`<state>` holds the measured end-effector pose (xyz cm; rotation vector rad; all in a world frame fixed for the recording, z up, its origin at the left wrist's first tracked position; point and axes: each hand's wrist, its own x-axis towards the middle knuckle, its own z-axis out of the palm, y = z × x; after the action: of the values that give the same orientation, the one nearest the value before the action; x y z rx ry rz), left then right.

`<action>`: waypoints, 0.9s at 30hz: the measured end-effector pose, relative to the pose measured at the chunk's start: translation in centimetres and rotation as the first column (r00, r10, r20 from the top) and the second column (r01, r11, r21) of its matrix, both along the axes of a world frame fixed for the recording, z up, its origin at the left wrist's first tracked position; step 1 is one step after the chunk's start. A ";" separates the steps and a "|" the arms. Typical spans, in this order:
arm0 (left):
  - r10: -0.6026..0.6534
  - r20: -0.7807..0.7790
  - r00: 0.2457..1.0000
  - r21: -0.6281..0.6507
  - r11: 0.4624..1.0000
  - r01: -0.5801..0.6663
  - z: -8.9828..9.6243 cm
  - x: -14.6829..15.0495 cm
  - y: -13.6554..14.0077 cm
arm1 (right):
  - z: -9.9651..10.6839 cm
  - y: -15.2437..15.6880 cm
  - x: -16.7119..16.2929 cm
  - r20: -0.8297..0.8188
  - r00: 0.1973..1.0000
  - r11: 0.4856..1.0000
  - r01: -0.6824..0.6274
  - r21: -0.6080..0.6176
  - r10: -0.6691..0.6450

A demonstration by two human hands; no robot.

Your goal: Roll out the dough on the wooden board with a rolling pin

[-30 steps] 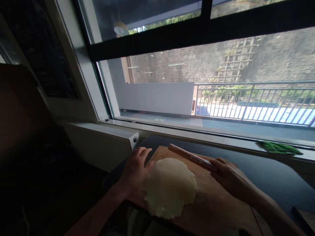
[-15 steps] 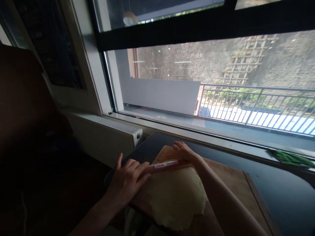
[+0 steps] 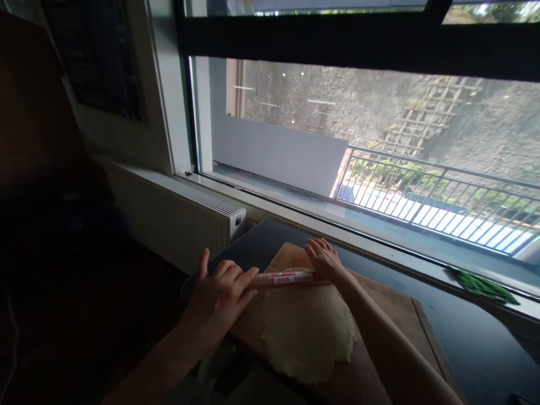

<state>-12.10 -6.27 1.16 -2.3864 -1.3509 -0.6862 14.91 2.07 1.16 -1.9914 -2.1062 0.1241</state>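
Observation:
A thin rolling pin (image 3: 292, 278) with a white and red printed label lies across the far part of a flat, pale sheet of dough (image 3: 310, 332). The dough has a ragged edge and rests on a brown wooden board (image 3: 390, 304). My left hand (image 3: 223, 289) is on the pin's left end, fingers bent over it and the thumb sticking up. On the right end is my right hand (image 3: 325, 261), palm down, its fingers reaching past the pin; my right forearm hides part of the dough's right side.
The board sits on a dark table (image 3: 459, 332) with rounded corners, close to the window sill. A green cloth (image 3: 483, 286) lies on the sill at right. Left of the table stands a white radiator (image 3: 181, 219). The lower left is too dark to make out.
The camera view has tilted and shifted slightly. The label on the rolling pin shows a different side, so the pin has turned under both hands.

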 end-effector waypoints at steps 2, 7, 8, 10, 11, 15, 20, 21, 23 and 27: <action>0.025 -0.002 1.000 -0.002 1.000 -0.025 0.1 0.0 0.4 | 0.3 2.4 -0.7 -0.004 1.000 1.000 -0.001 -0.009 0.001; 0.023 -0.011 1.000 -0.038 0.999 -0.024 0.5 1.0 -0.7 | 0.1 -0.8 0.3 0.007 0.997 0.995 -0.079 -0.067 0.080; 0.009 0.000 1.000 -0.048 0.999 -0.009 0.6 1.3 -1.1 | -0.1 -2.7 0.9 0.020 0.992 0.990 -0.120 -0.077 0.122; -0.024 0.029 0.999 -0.060 0.998 0.026 0.6 1.7 -1.9 | -0.2 -6.4 2.1 0.058 0.975 0.975 -0.208 -0.076 0.212; -0.036 0.042 0.998 -0.062 0.997 0.039 0.6 1.8 -2.1 | -0.2 -7.7 2.5 0.076 0.967 0.969 -0.236 -0.075 0.241; -0.032 0.057 0.998 -0.056 0.998 0.035 0.2 1.5 -2.1 | -0.2 -6.5 2.3 0.104 0.971 0.976 -0.211 -0.057 0.216; 0.052 0.040 0.998 -0.048 0.998 -0.051 0.2 0.6 -1.0 | 0.3 1.8 -0.2 0.033 0.997 0.985 -0.064 -0.158 0.070; 0.057 0.035 0.998 -0.050 0.997 -0.056 0.2 0.6 -0.9 | 0.4 2.2 -0.3 0.027 0.998 0.984 -0.059 -0.171 0.064; 0.047 0.027 0.999 -0.057 0.997 -0.046 0.3 0.5 -1.1 | 0.5 0.8 0.2 0.033 0.995 0.978 -0.091 -0.187 0.098; -0.014 0.063 0.998 -0.064 0.998 0.018 -0.1 0.5 -2.1 | 0.5 -7.1 2.7 0.076 0.961 0.955 -0.251 -0.158 0.265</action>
<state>-11.61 -8.40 1.11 -2.4479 -1.4005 -0.7381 17.58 -5.07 1.62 -1.8199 -2.4806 0.2396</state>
